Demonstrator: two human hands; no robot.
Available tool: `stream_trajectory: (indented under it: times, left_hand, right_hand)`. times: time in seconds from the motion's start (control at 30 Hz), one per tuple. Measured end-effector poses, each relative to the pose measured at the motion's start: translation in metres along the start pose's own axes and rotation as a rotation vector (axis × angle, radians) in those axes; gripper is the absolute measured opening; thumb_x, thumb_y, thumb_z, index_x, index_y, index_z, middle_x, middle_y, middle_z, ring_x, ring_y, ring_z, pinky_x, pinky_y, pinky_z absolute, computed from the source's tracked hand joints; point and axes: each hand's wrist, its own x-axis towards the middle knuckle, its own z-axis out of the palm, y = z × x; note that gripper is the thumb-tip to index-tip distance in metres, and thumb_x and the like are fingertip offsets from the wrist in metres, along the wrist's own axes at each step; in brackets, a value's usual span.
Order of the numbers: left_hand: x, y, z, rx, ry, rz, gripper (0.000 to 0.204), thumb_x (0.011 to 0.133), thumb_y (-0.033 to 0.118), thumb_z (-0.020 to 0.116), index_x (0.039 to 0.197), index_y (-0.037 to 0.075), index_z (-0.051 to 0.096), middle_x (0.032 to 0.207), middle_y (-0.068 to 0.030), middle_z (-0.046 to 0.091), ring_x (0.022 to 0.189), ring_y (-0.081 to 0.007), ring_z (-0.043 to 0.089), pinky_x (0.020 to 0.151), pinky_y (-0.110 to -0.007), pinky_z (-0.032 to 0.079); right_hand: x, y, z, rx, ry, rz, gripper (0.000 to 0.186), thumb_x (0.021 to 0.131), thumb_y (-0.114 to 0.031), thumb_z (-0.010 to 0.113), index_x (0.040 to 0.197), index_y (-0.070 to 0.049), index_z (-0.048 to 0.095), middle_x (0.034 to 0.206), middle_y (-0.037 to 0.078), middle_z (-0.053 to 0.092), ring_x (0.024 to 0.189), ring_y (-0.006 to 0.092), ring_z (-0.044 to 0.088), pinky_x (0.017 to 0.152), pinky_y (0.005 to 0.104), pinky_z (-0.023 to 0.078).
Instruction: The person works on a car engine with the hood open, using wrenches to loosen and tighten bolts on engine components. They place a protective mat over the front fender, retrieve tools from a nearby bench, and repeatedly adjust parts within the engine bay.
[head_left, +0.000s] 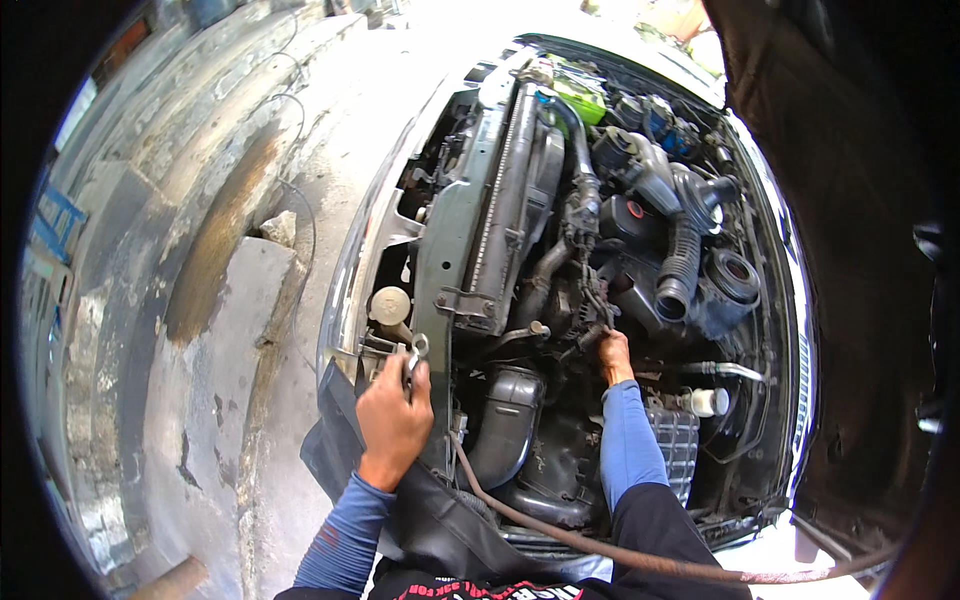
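Observation:
My left hand (394, 412) is closed around a metal wrench (420, 347), whose ring-shaped end sticks up past the fingers. It is raised over the front edge of the car's engine bay, just below a round cream-coloured cap (389, 306). Deep among the engine parts, my right hand (615, 354) is curled beside a dark hose (592, 336). Its fingertips are hidden, and whatever they grip is too small or covered to make out. Left of that hand lies the open end of a metal pipe (538, 328).
A long radiator (505, 200) runs along the bay's front side. A brown hose (600, 548) crosses low in front of me. The raised hood (850, 300) stands at the right. A ribbed black intake hose (680, 275) lies beyond my right hand; concrete steps (220, 300) rise at the left.

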Motion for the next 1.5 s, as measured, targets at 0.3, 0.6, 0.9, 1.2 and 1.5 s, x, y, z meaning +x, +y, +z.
stream_trajectory:
  times: [0.3,0.6,0.9,1.2,1.5]
  left_hand:
    - [-0.020,-0.024,0.026,-0.062,0.105,0.182,0.019,0.088,0.010,0.071,0.105,0.002,0.066,0.090,-0.0154,0.069,0.080,-0.0339,0.069,0.072,-0.039,0.054]
    - [-0.022,-0.031,0.020,-0.024,0.077,0.186,0.018,0.087,0.009,0.071,0.104,0.003,0.067,0.090,-0.0137,0.069,0.080,-0.0319,0.068,0.072,-0.038,0.053]
    - [-0.020,-0.031,0.021,-0.049,0.069,0.179,0.018,0.087,0.008,0.071,0.104,0.002,0.066,0.090,-0.0143,0.069,0.080,-0.0321,0.068,0.072,-0.038,0.053]
    - [-0.021,-0.031,0.021,-0.063,0.067,0.172,0.020,0.086,0.008,0.071,0.105,0.002,0.066,0.090,-0.0145,0.069,0.079,-0.0324,0.067,0.072,-0.038,0.053]
    - [-0.019,-0.031,0.023,-0.071,0.070,0.172,0.020,0.086,0.007,0.071,0.104,0.002,0.066,0.089,-0.0148,0.068,0.078,-0.0332,0.067,0.071,-0.039,0.052]
  right_hand:
    - [0.052,0.053,-0.008,0.335,-0.161,-0.003,0.033,0.103,-0.012,0.045,0.130,-0.004,0.063,0.116,0.007,0.069,0.100,0.0224,0.066,0.085,0.0369,0.054]
    - [0.039,0.019,0.022,0.325,-0.258,0.051,0.035,0.104,-0.025,0.053,0.132,-0.007,0.062,0.119,0.007,0.067,0.101,0.0200,0.063,0.085,0.0358,0.053]
    - [0.040,0.016,0.011,0.285,-0.279,0.059,0.038,0.104,-0.027,0.050,0.137,-0.009,0.059,0.125,0.007,0.066,0.106,0.0225,0.063,0.088,0.0377,0.053]
    - [0.045,0.017,0.016,0.348,-0.191,0.121,0.039,0.104,-0.031,0.049,0.136,-0.011,0.060,0.125,0.007,0.066,0.108,0.0223,0.063,0.090,0.0382,0.052]
    - [0.047,0.017,0.017,0.332,-0.183,0.116,0.039,0.103,-0.032,0.050,0.134,-0.011,0.062,0.121,0.007,0.068,0.104,0.0219,0.064,0.088,0.0381,0.052]
